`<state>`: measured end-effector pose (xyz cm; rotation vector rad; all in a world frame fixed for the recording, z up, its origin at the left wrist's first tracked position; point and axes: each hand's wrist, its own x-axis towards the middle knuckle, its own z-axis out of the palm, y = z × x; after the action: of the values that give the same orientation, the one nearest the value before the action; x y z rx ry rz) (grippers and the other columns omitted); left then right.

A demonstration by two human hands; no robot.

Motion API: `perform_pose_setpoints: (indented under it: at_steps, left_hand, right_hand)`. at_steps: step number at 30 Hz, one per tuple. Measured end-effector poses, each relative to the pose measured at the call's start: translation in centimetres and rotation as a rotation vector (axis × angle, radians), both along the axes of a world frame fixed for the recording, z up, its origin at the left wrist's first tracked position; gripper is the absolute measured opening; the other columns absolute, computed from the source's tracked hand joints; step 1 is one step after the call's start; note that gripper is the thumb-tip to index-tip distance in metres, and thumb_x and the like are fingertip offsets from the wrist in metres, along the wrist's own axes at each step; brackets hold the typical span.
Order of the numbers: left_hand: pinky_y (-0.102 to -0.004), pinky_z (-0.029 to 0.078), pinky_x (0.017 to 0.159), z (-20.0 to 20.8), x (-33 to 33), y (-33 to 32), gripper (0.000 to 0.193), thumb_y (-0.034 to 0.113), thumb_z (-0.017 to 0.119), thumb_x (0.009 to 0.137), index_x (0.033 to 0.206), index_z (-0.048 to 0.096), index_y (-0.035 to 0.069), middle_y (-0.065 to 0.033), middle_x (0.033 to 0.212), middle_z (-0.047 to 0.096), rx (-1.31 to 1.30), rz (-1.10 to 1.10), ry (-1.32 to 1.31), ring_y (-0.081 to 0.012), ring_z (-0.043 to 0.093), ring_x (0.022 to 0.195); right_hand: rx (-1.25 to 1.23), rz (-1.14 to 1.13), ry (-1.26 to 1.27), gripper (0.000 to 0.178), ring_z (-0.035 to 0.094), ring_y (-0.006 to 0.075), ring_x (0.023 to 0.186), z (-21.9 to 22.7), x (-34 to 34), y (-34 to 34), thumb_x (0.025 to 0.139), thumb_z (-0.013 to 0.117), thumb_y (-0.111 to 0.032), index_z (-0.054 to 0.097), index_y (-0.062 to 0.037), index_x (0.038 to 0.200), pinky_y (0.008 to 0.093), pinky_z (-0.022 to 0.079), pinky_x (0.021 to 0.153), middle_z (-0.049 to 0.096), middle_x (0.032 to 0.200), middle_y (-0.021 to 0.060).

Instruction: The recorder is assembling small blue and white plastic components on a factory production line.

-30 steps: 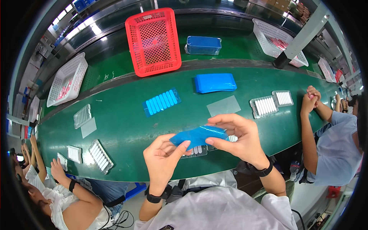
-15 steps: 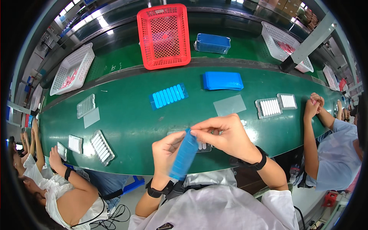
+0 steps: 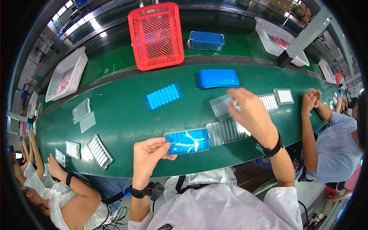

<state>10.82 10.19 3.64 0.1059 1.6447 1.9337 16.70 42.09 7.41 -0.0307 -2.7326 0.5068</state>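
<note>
My left hand (image 3: 150, 155) pinches the left end of a blue slotted sheet (image 3: 188, 141), thumb on top, at the table's near edge. The sheet lies flat over what looks like the left half of a clear plastic tray. To its right is a ribbed clear tray half (image 3: 226, 132), partly beneath my right wrist. Farther off, my right hand (image 3: 251, 113), blurred, has its thumb and fingers closed at the right side of a clear plastic sheet (image 3: 220, 111). Another blue slotted sheet (image 3: 164, 96) lies left of that, away from both hands.
A blue stack (image 3: 218, 78) sits beyond the clear sheet. Behind it stand a red basket (image 3: 157, 36) and a wrapped blue pack (image 3: 206, 41). White baskets (image 3: 68, 73) flank the back. Filled trays (image 3: 100, 151) lie left and right, near co-workers' hands (image 3: 311, 99).
The blue sheet has come down from between both hands onto the clear tray. My right hand has let go of it and moved right and away, to the clear sheet, which has shifted slightly.
</note>
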Motion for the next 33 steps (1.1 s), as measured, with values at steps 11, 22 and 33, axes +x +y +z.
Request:
perform_pose_setpoints:
  at_steps: [11,22,33]
  left_hand:
    - [-0.0338,0.066,0.067,-0.2,-0.4,-0.4,0.020,-0.004,0.070,0.095,0.112,0.069,-0.015,-0.0205,0.098,0.076,-0.040,-0.061,-0.035,-0.0260,0.077,0.077]
    - [-0.0336,0.066,0.064,-0.9,-0.8,-1.1,0.021,-0.003,0.070,0.095,0.112,0.068,-0.015,-0.0207,0.095,0.076,-0.028,-0.058,-0.029,-0.0261,0.077,0.075]
    - [-0.0322,0.063,0.059,-0.7,-0.9,-0.8,0.018,-0.002,0.071,0.094,0.109,0.068,-0.012,-0.0179,0.089,0.075,-0.041,-0.051,-0.017,-0.0240,0.075,0.067]
  right_hand:
    - [-0.165,0.330,-0.228,0.011,0.068,0.0285,0.076,-1.5,1.8,-5.3,0.083,0.074,-0.008,0.066,-0.0044,0.089,0.0389,0.055,0.063,0.066,0.085,0.0096]
    - [-0.019,0.314,-0.176,0.010,0.067,0.0298,0.067,-2.2,1.5,-5.5,0.082,0.072,-0.009,0.064,-0.0044,0.086,0.0407,0.055,0.061,0.064,0.076,0.0094]
    - [0.033,0.368,-0.198,0.012,0.067,0.0274,0.068,-1.7,2.6,-5.8,0.078,0.073,-0.009,0.062,-0.0048,0.079,0.0392,0.053,0.057,0.062,0.073,0.0080]
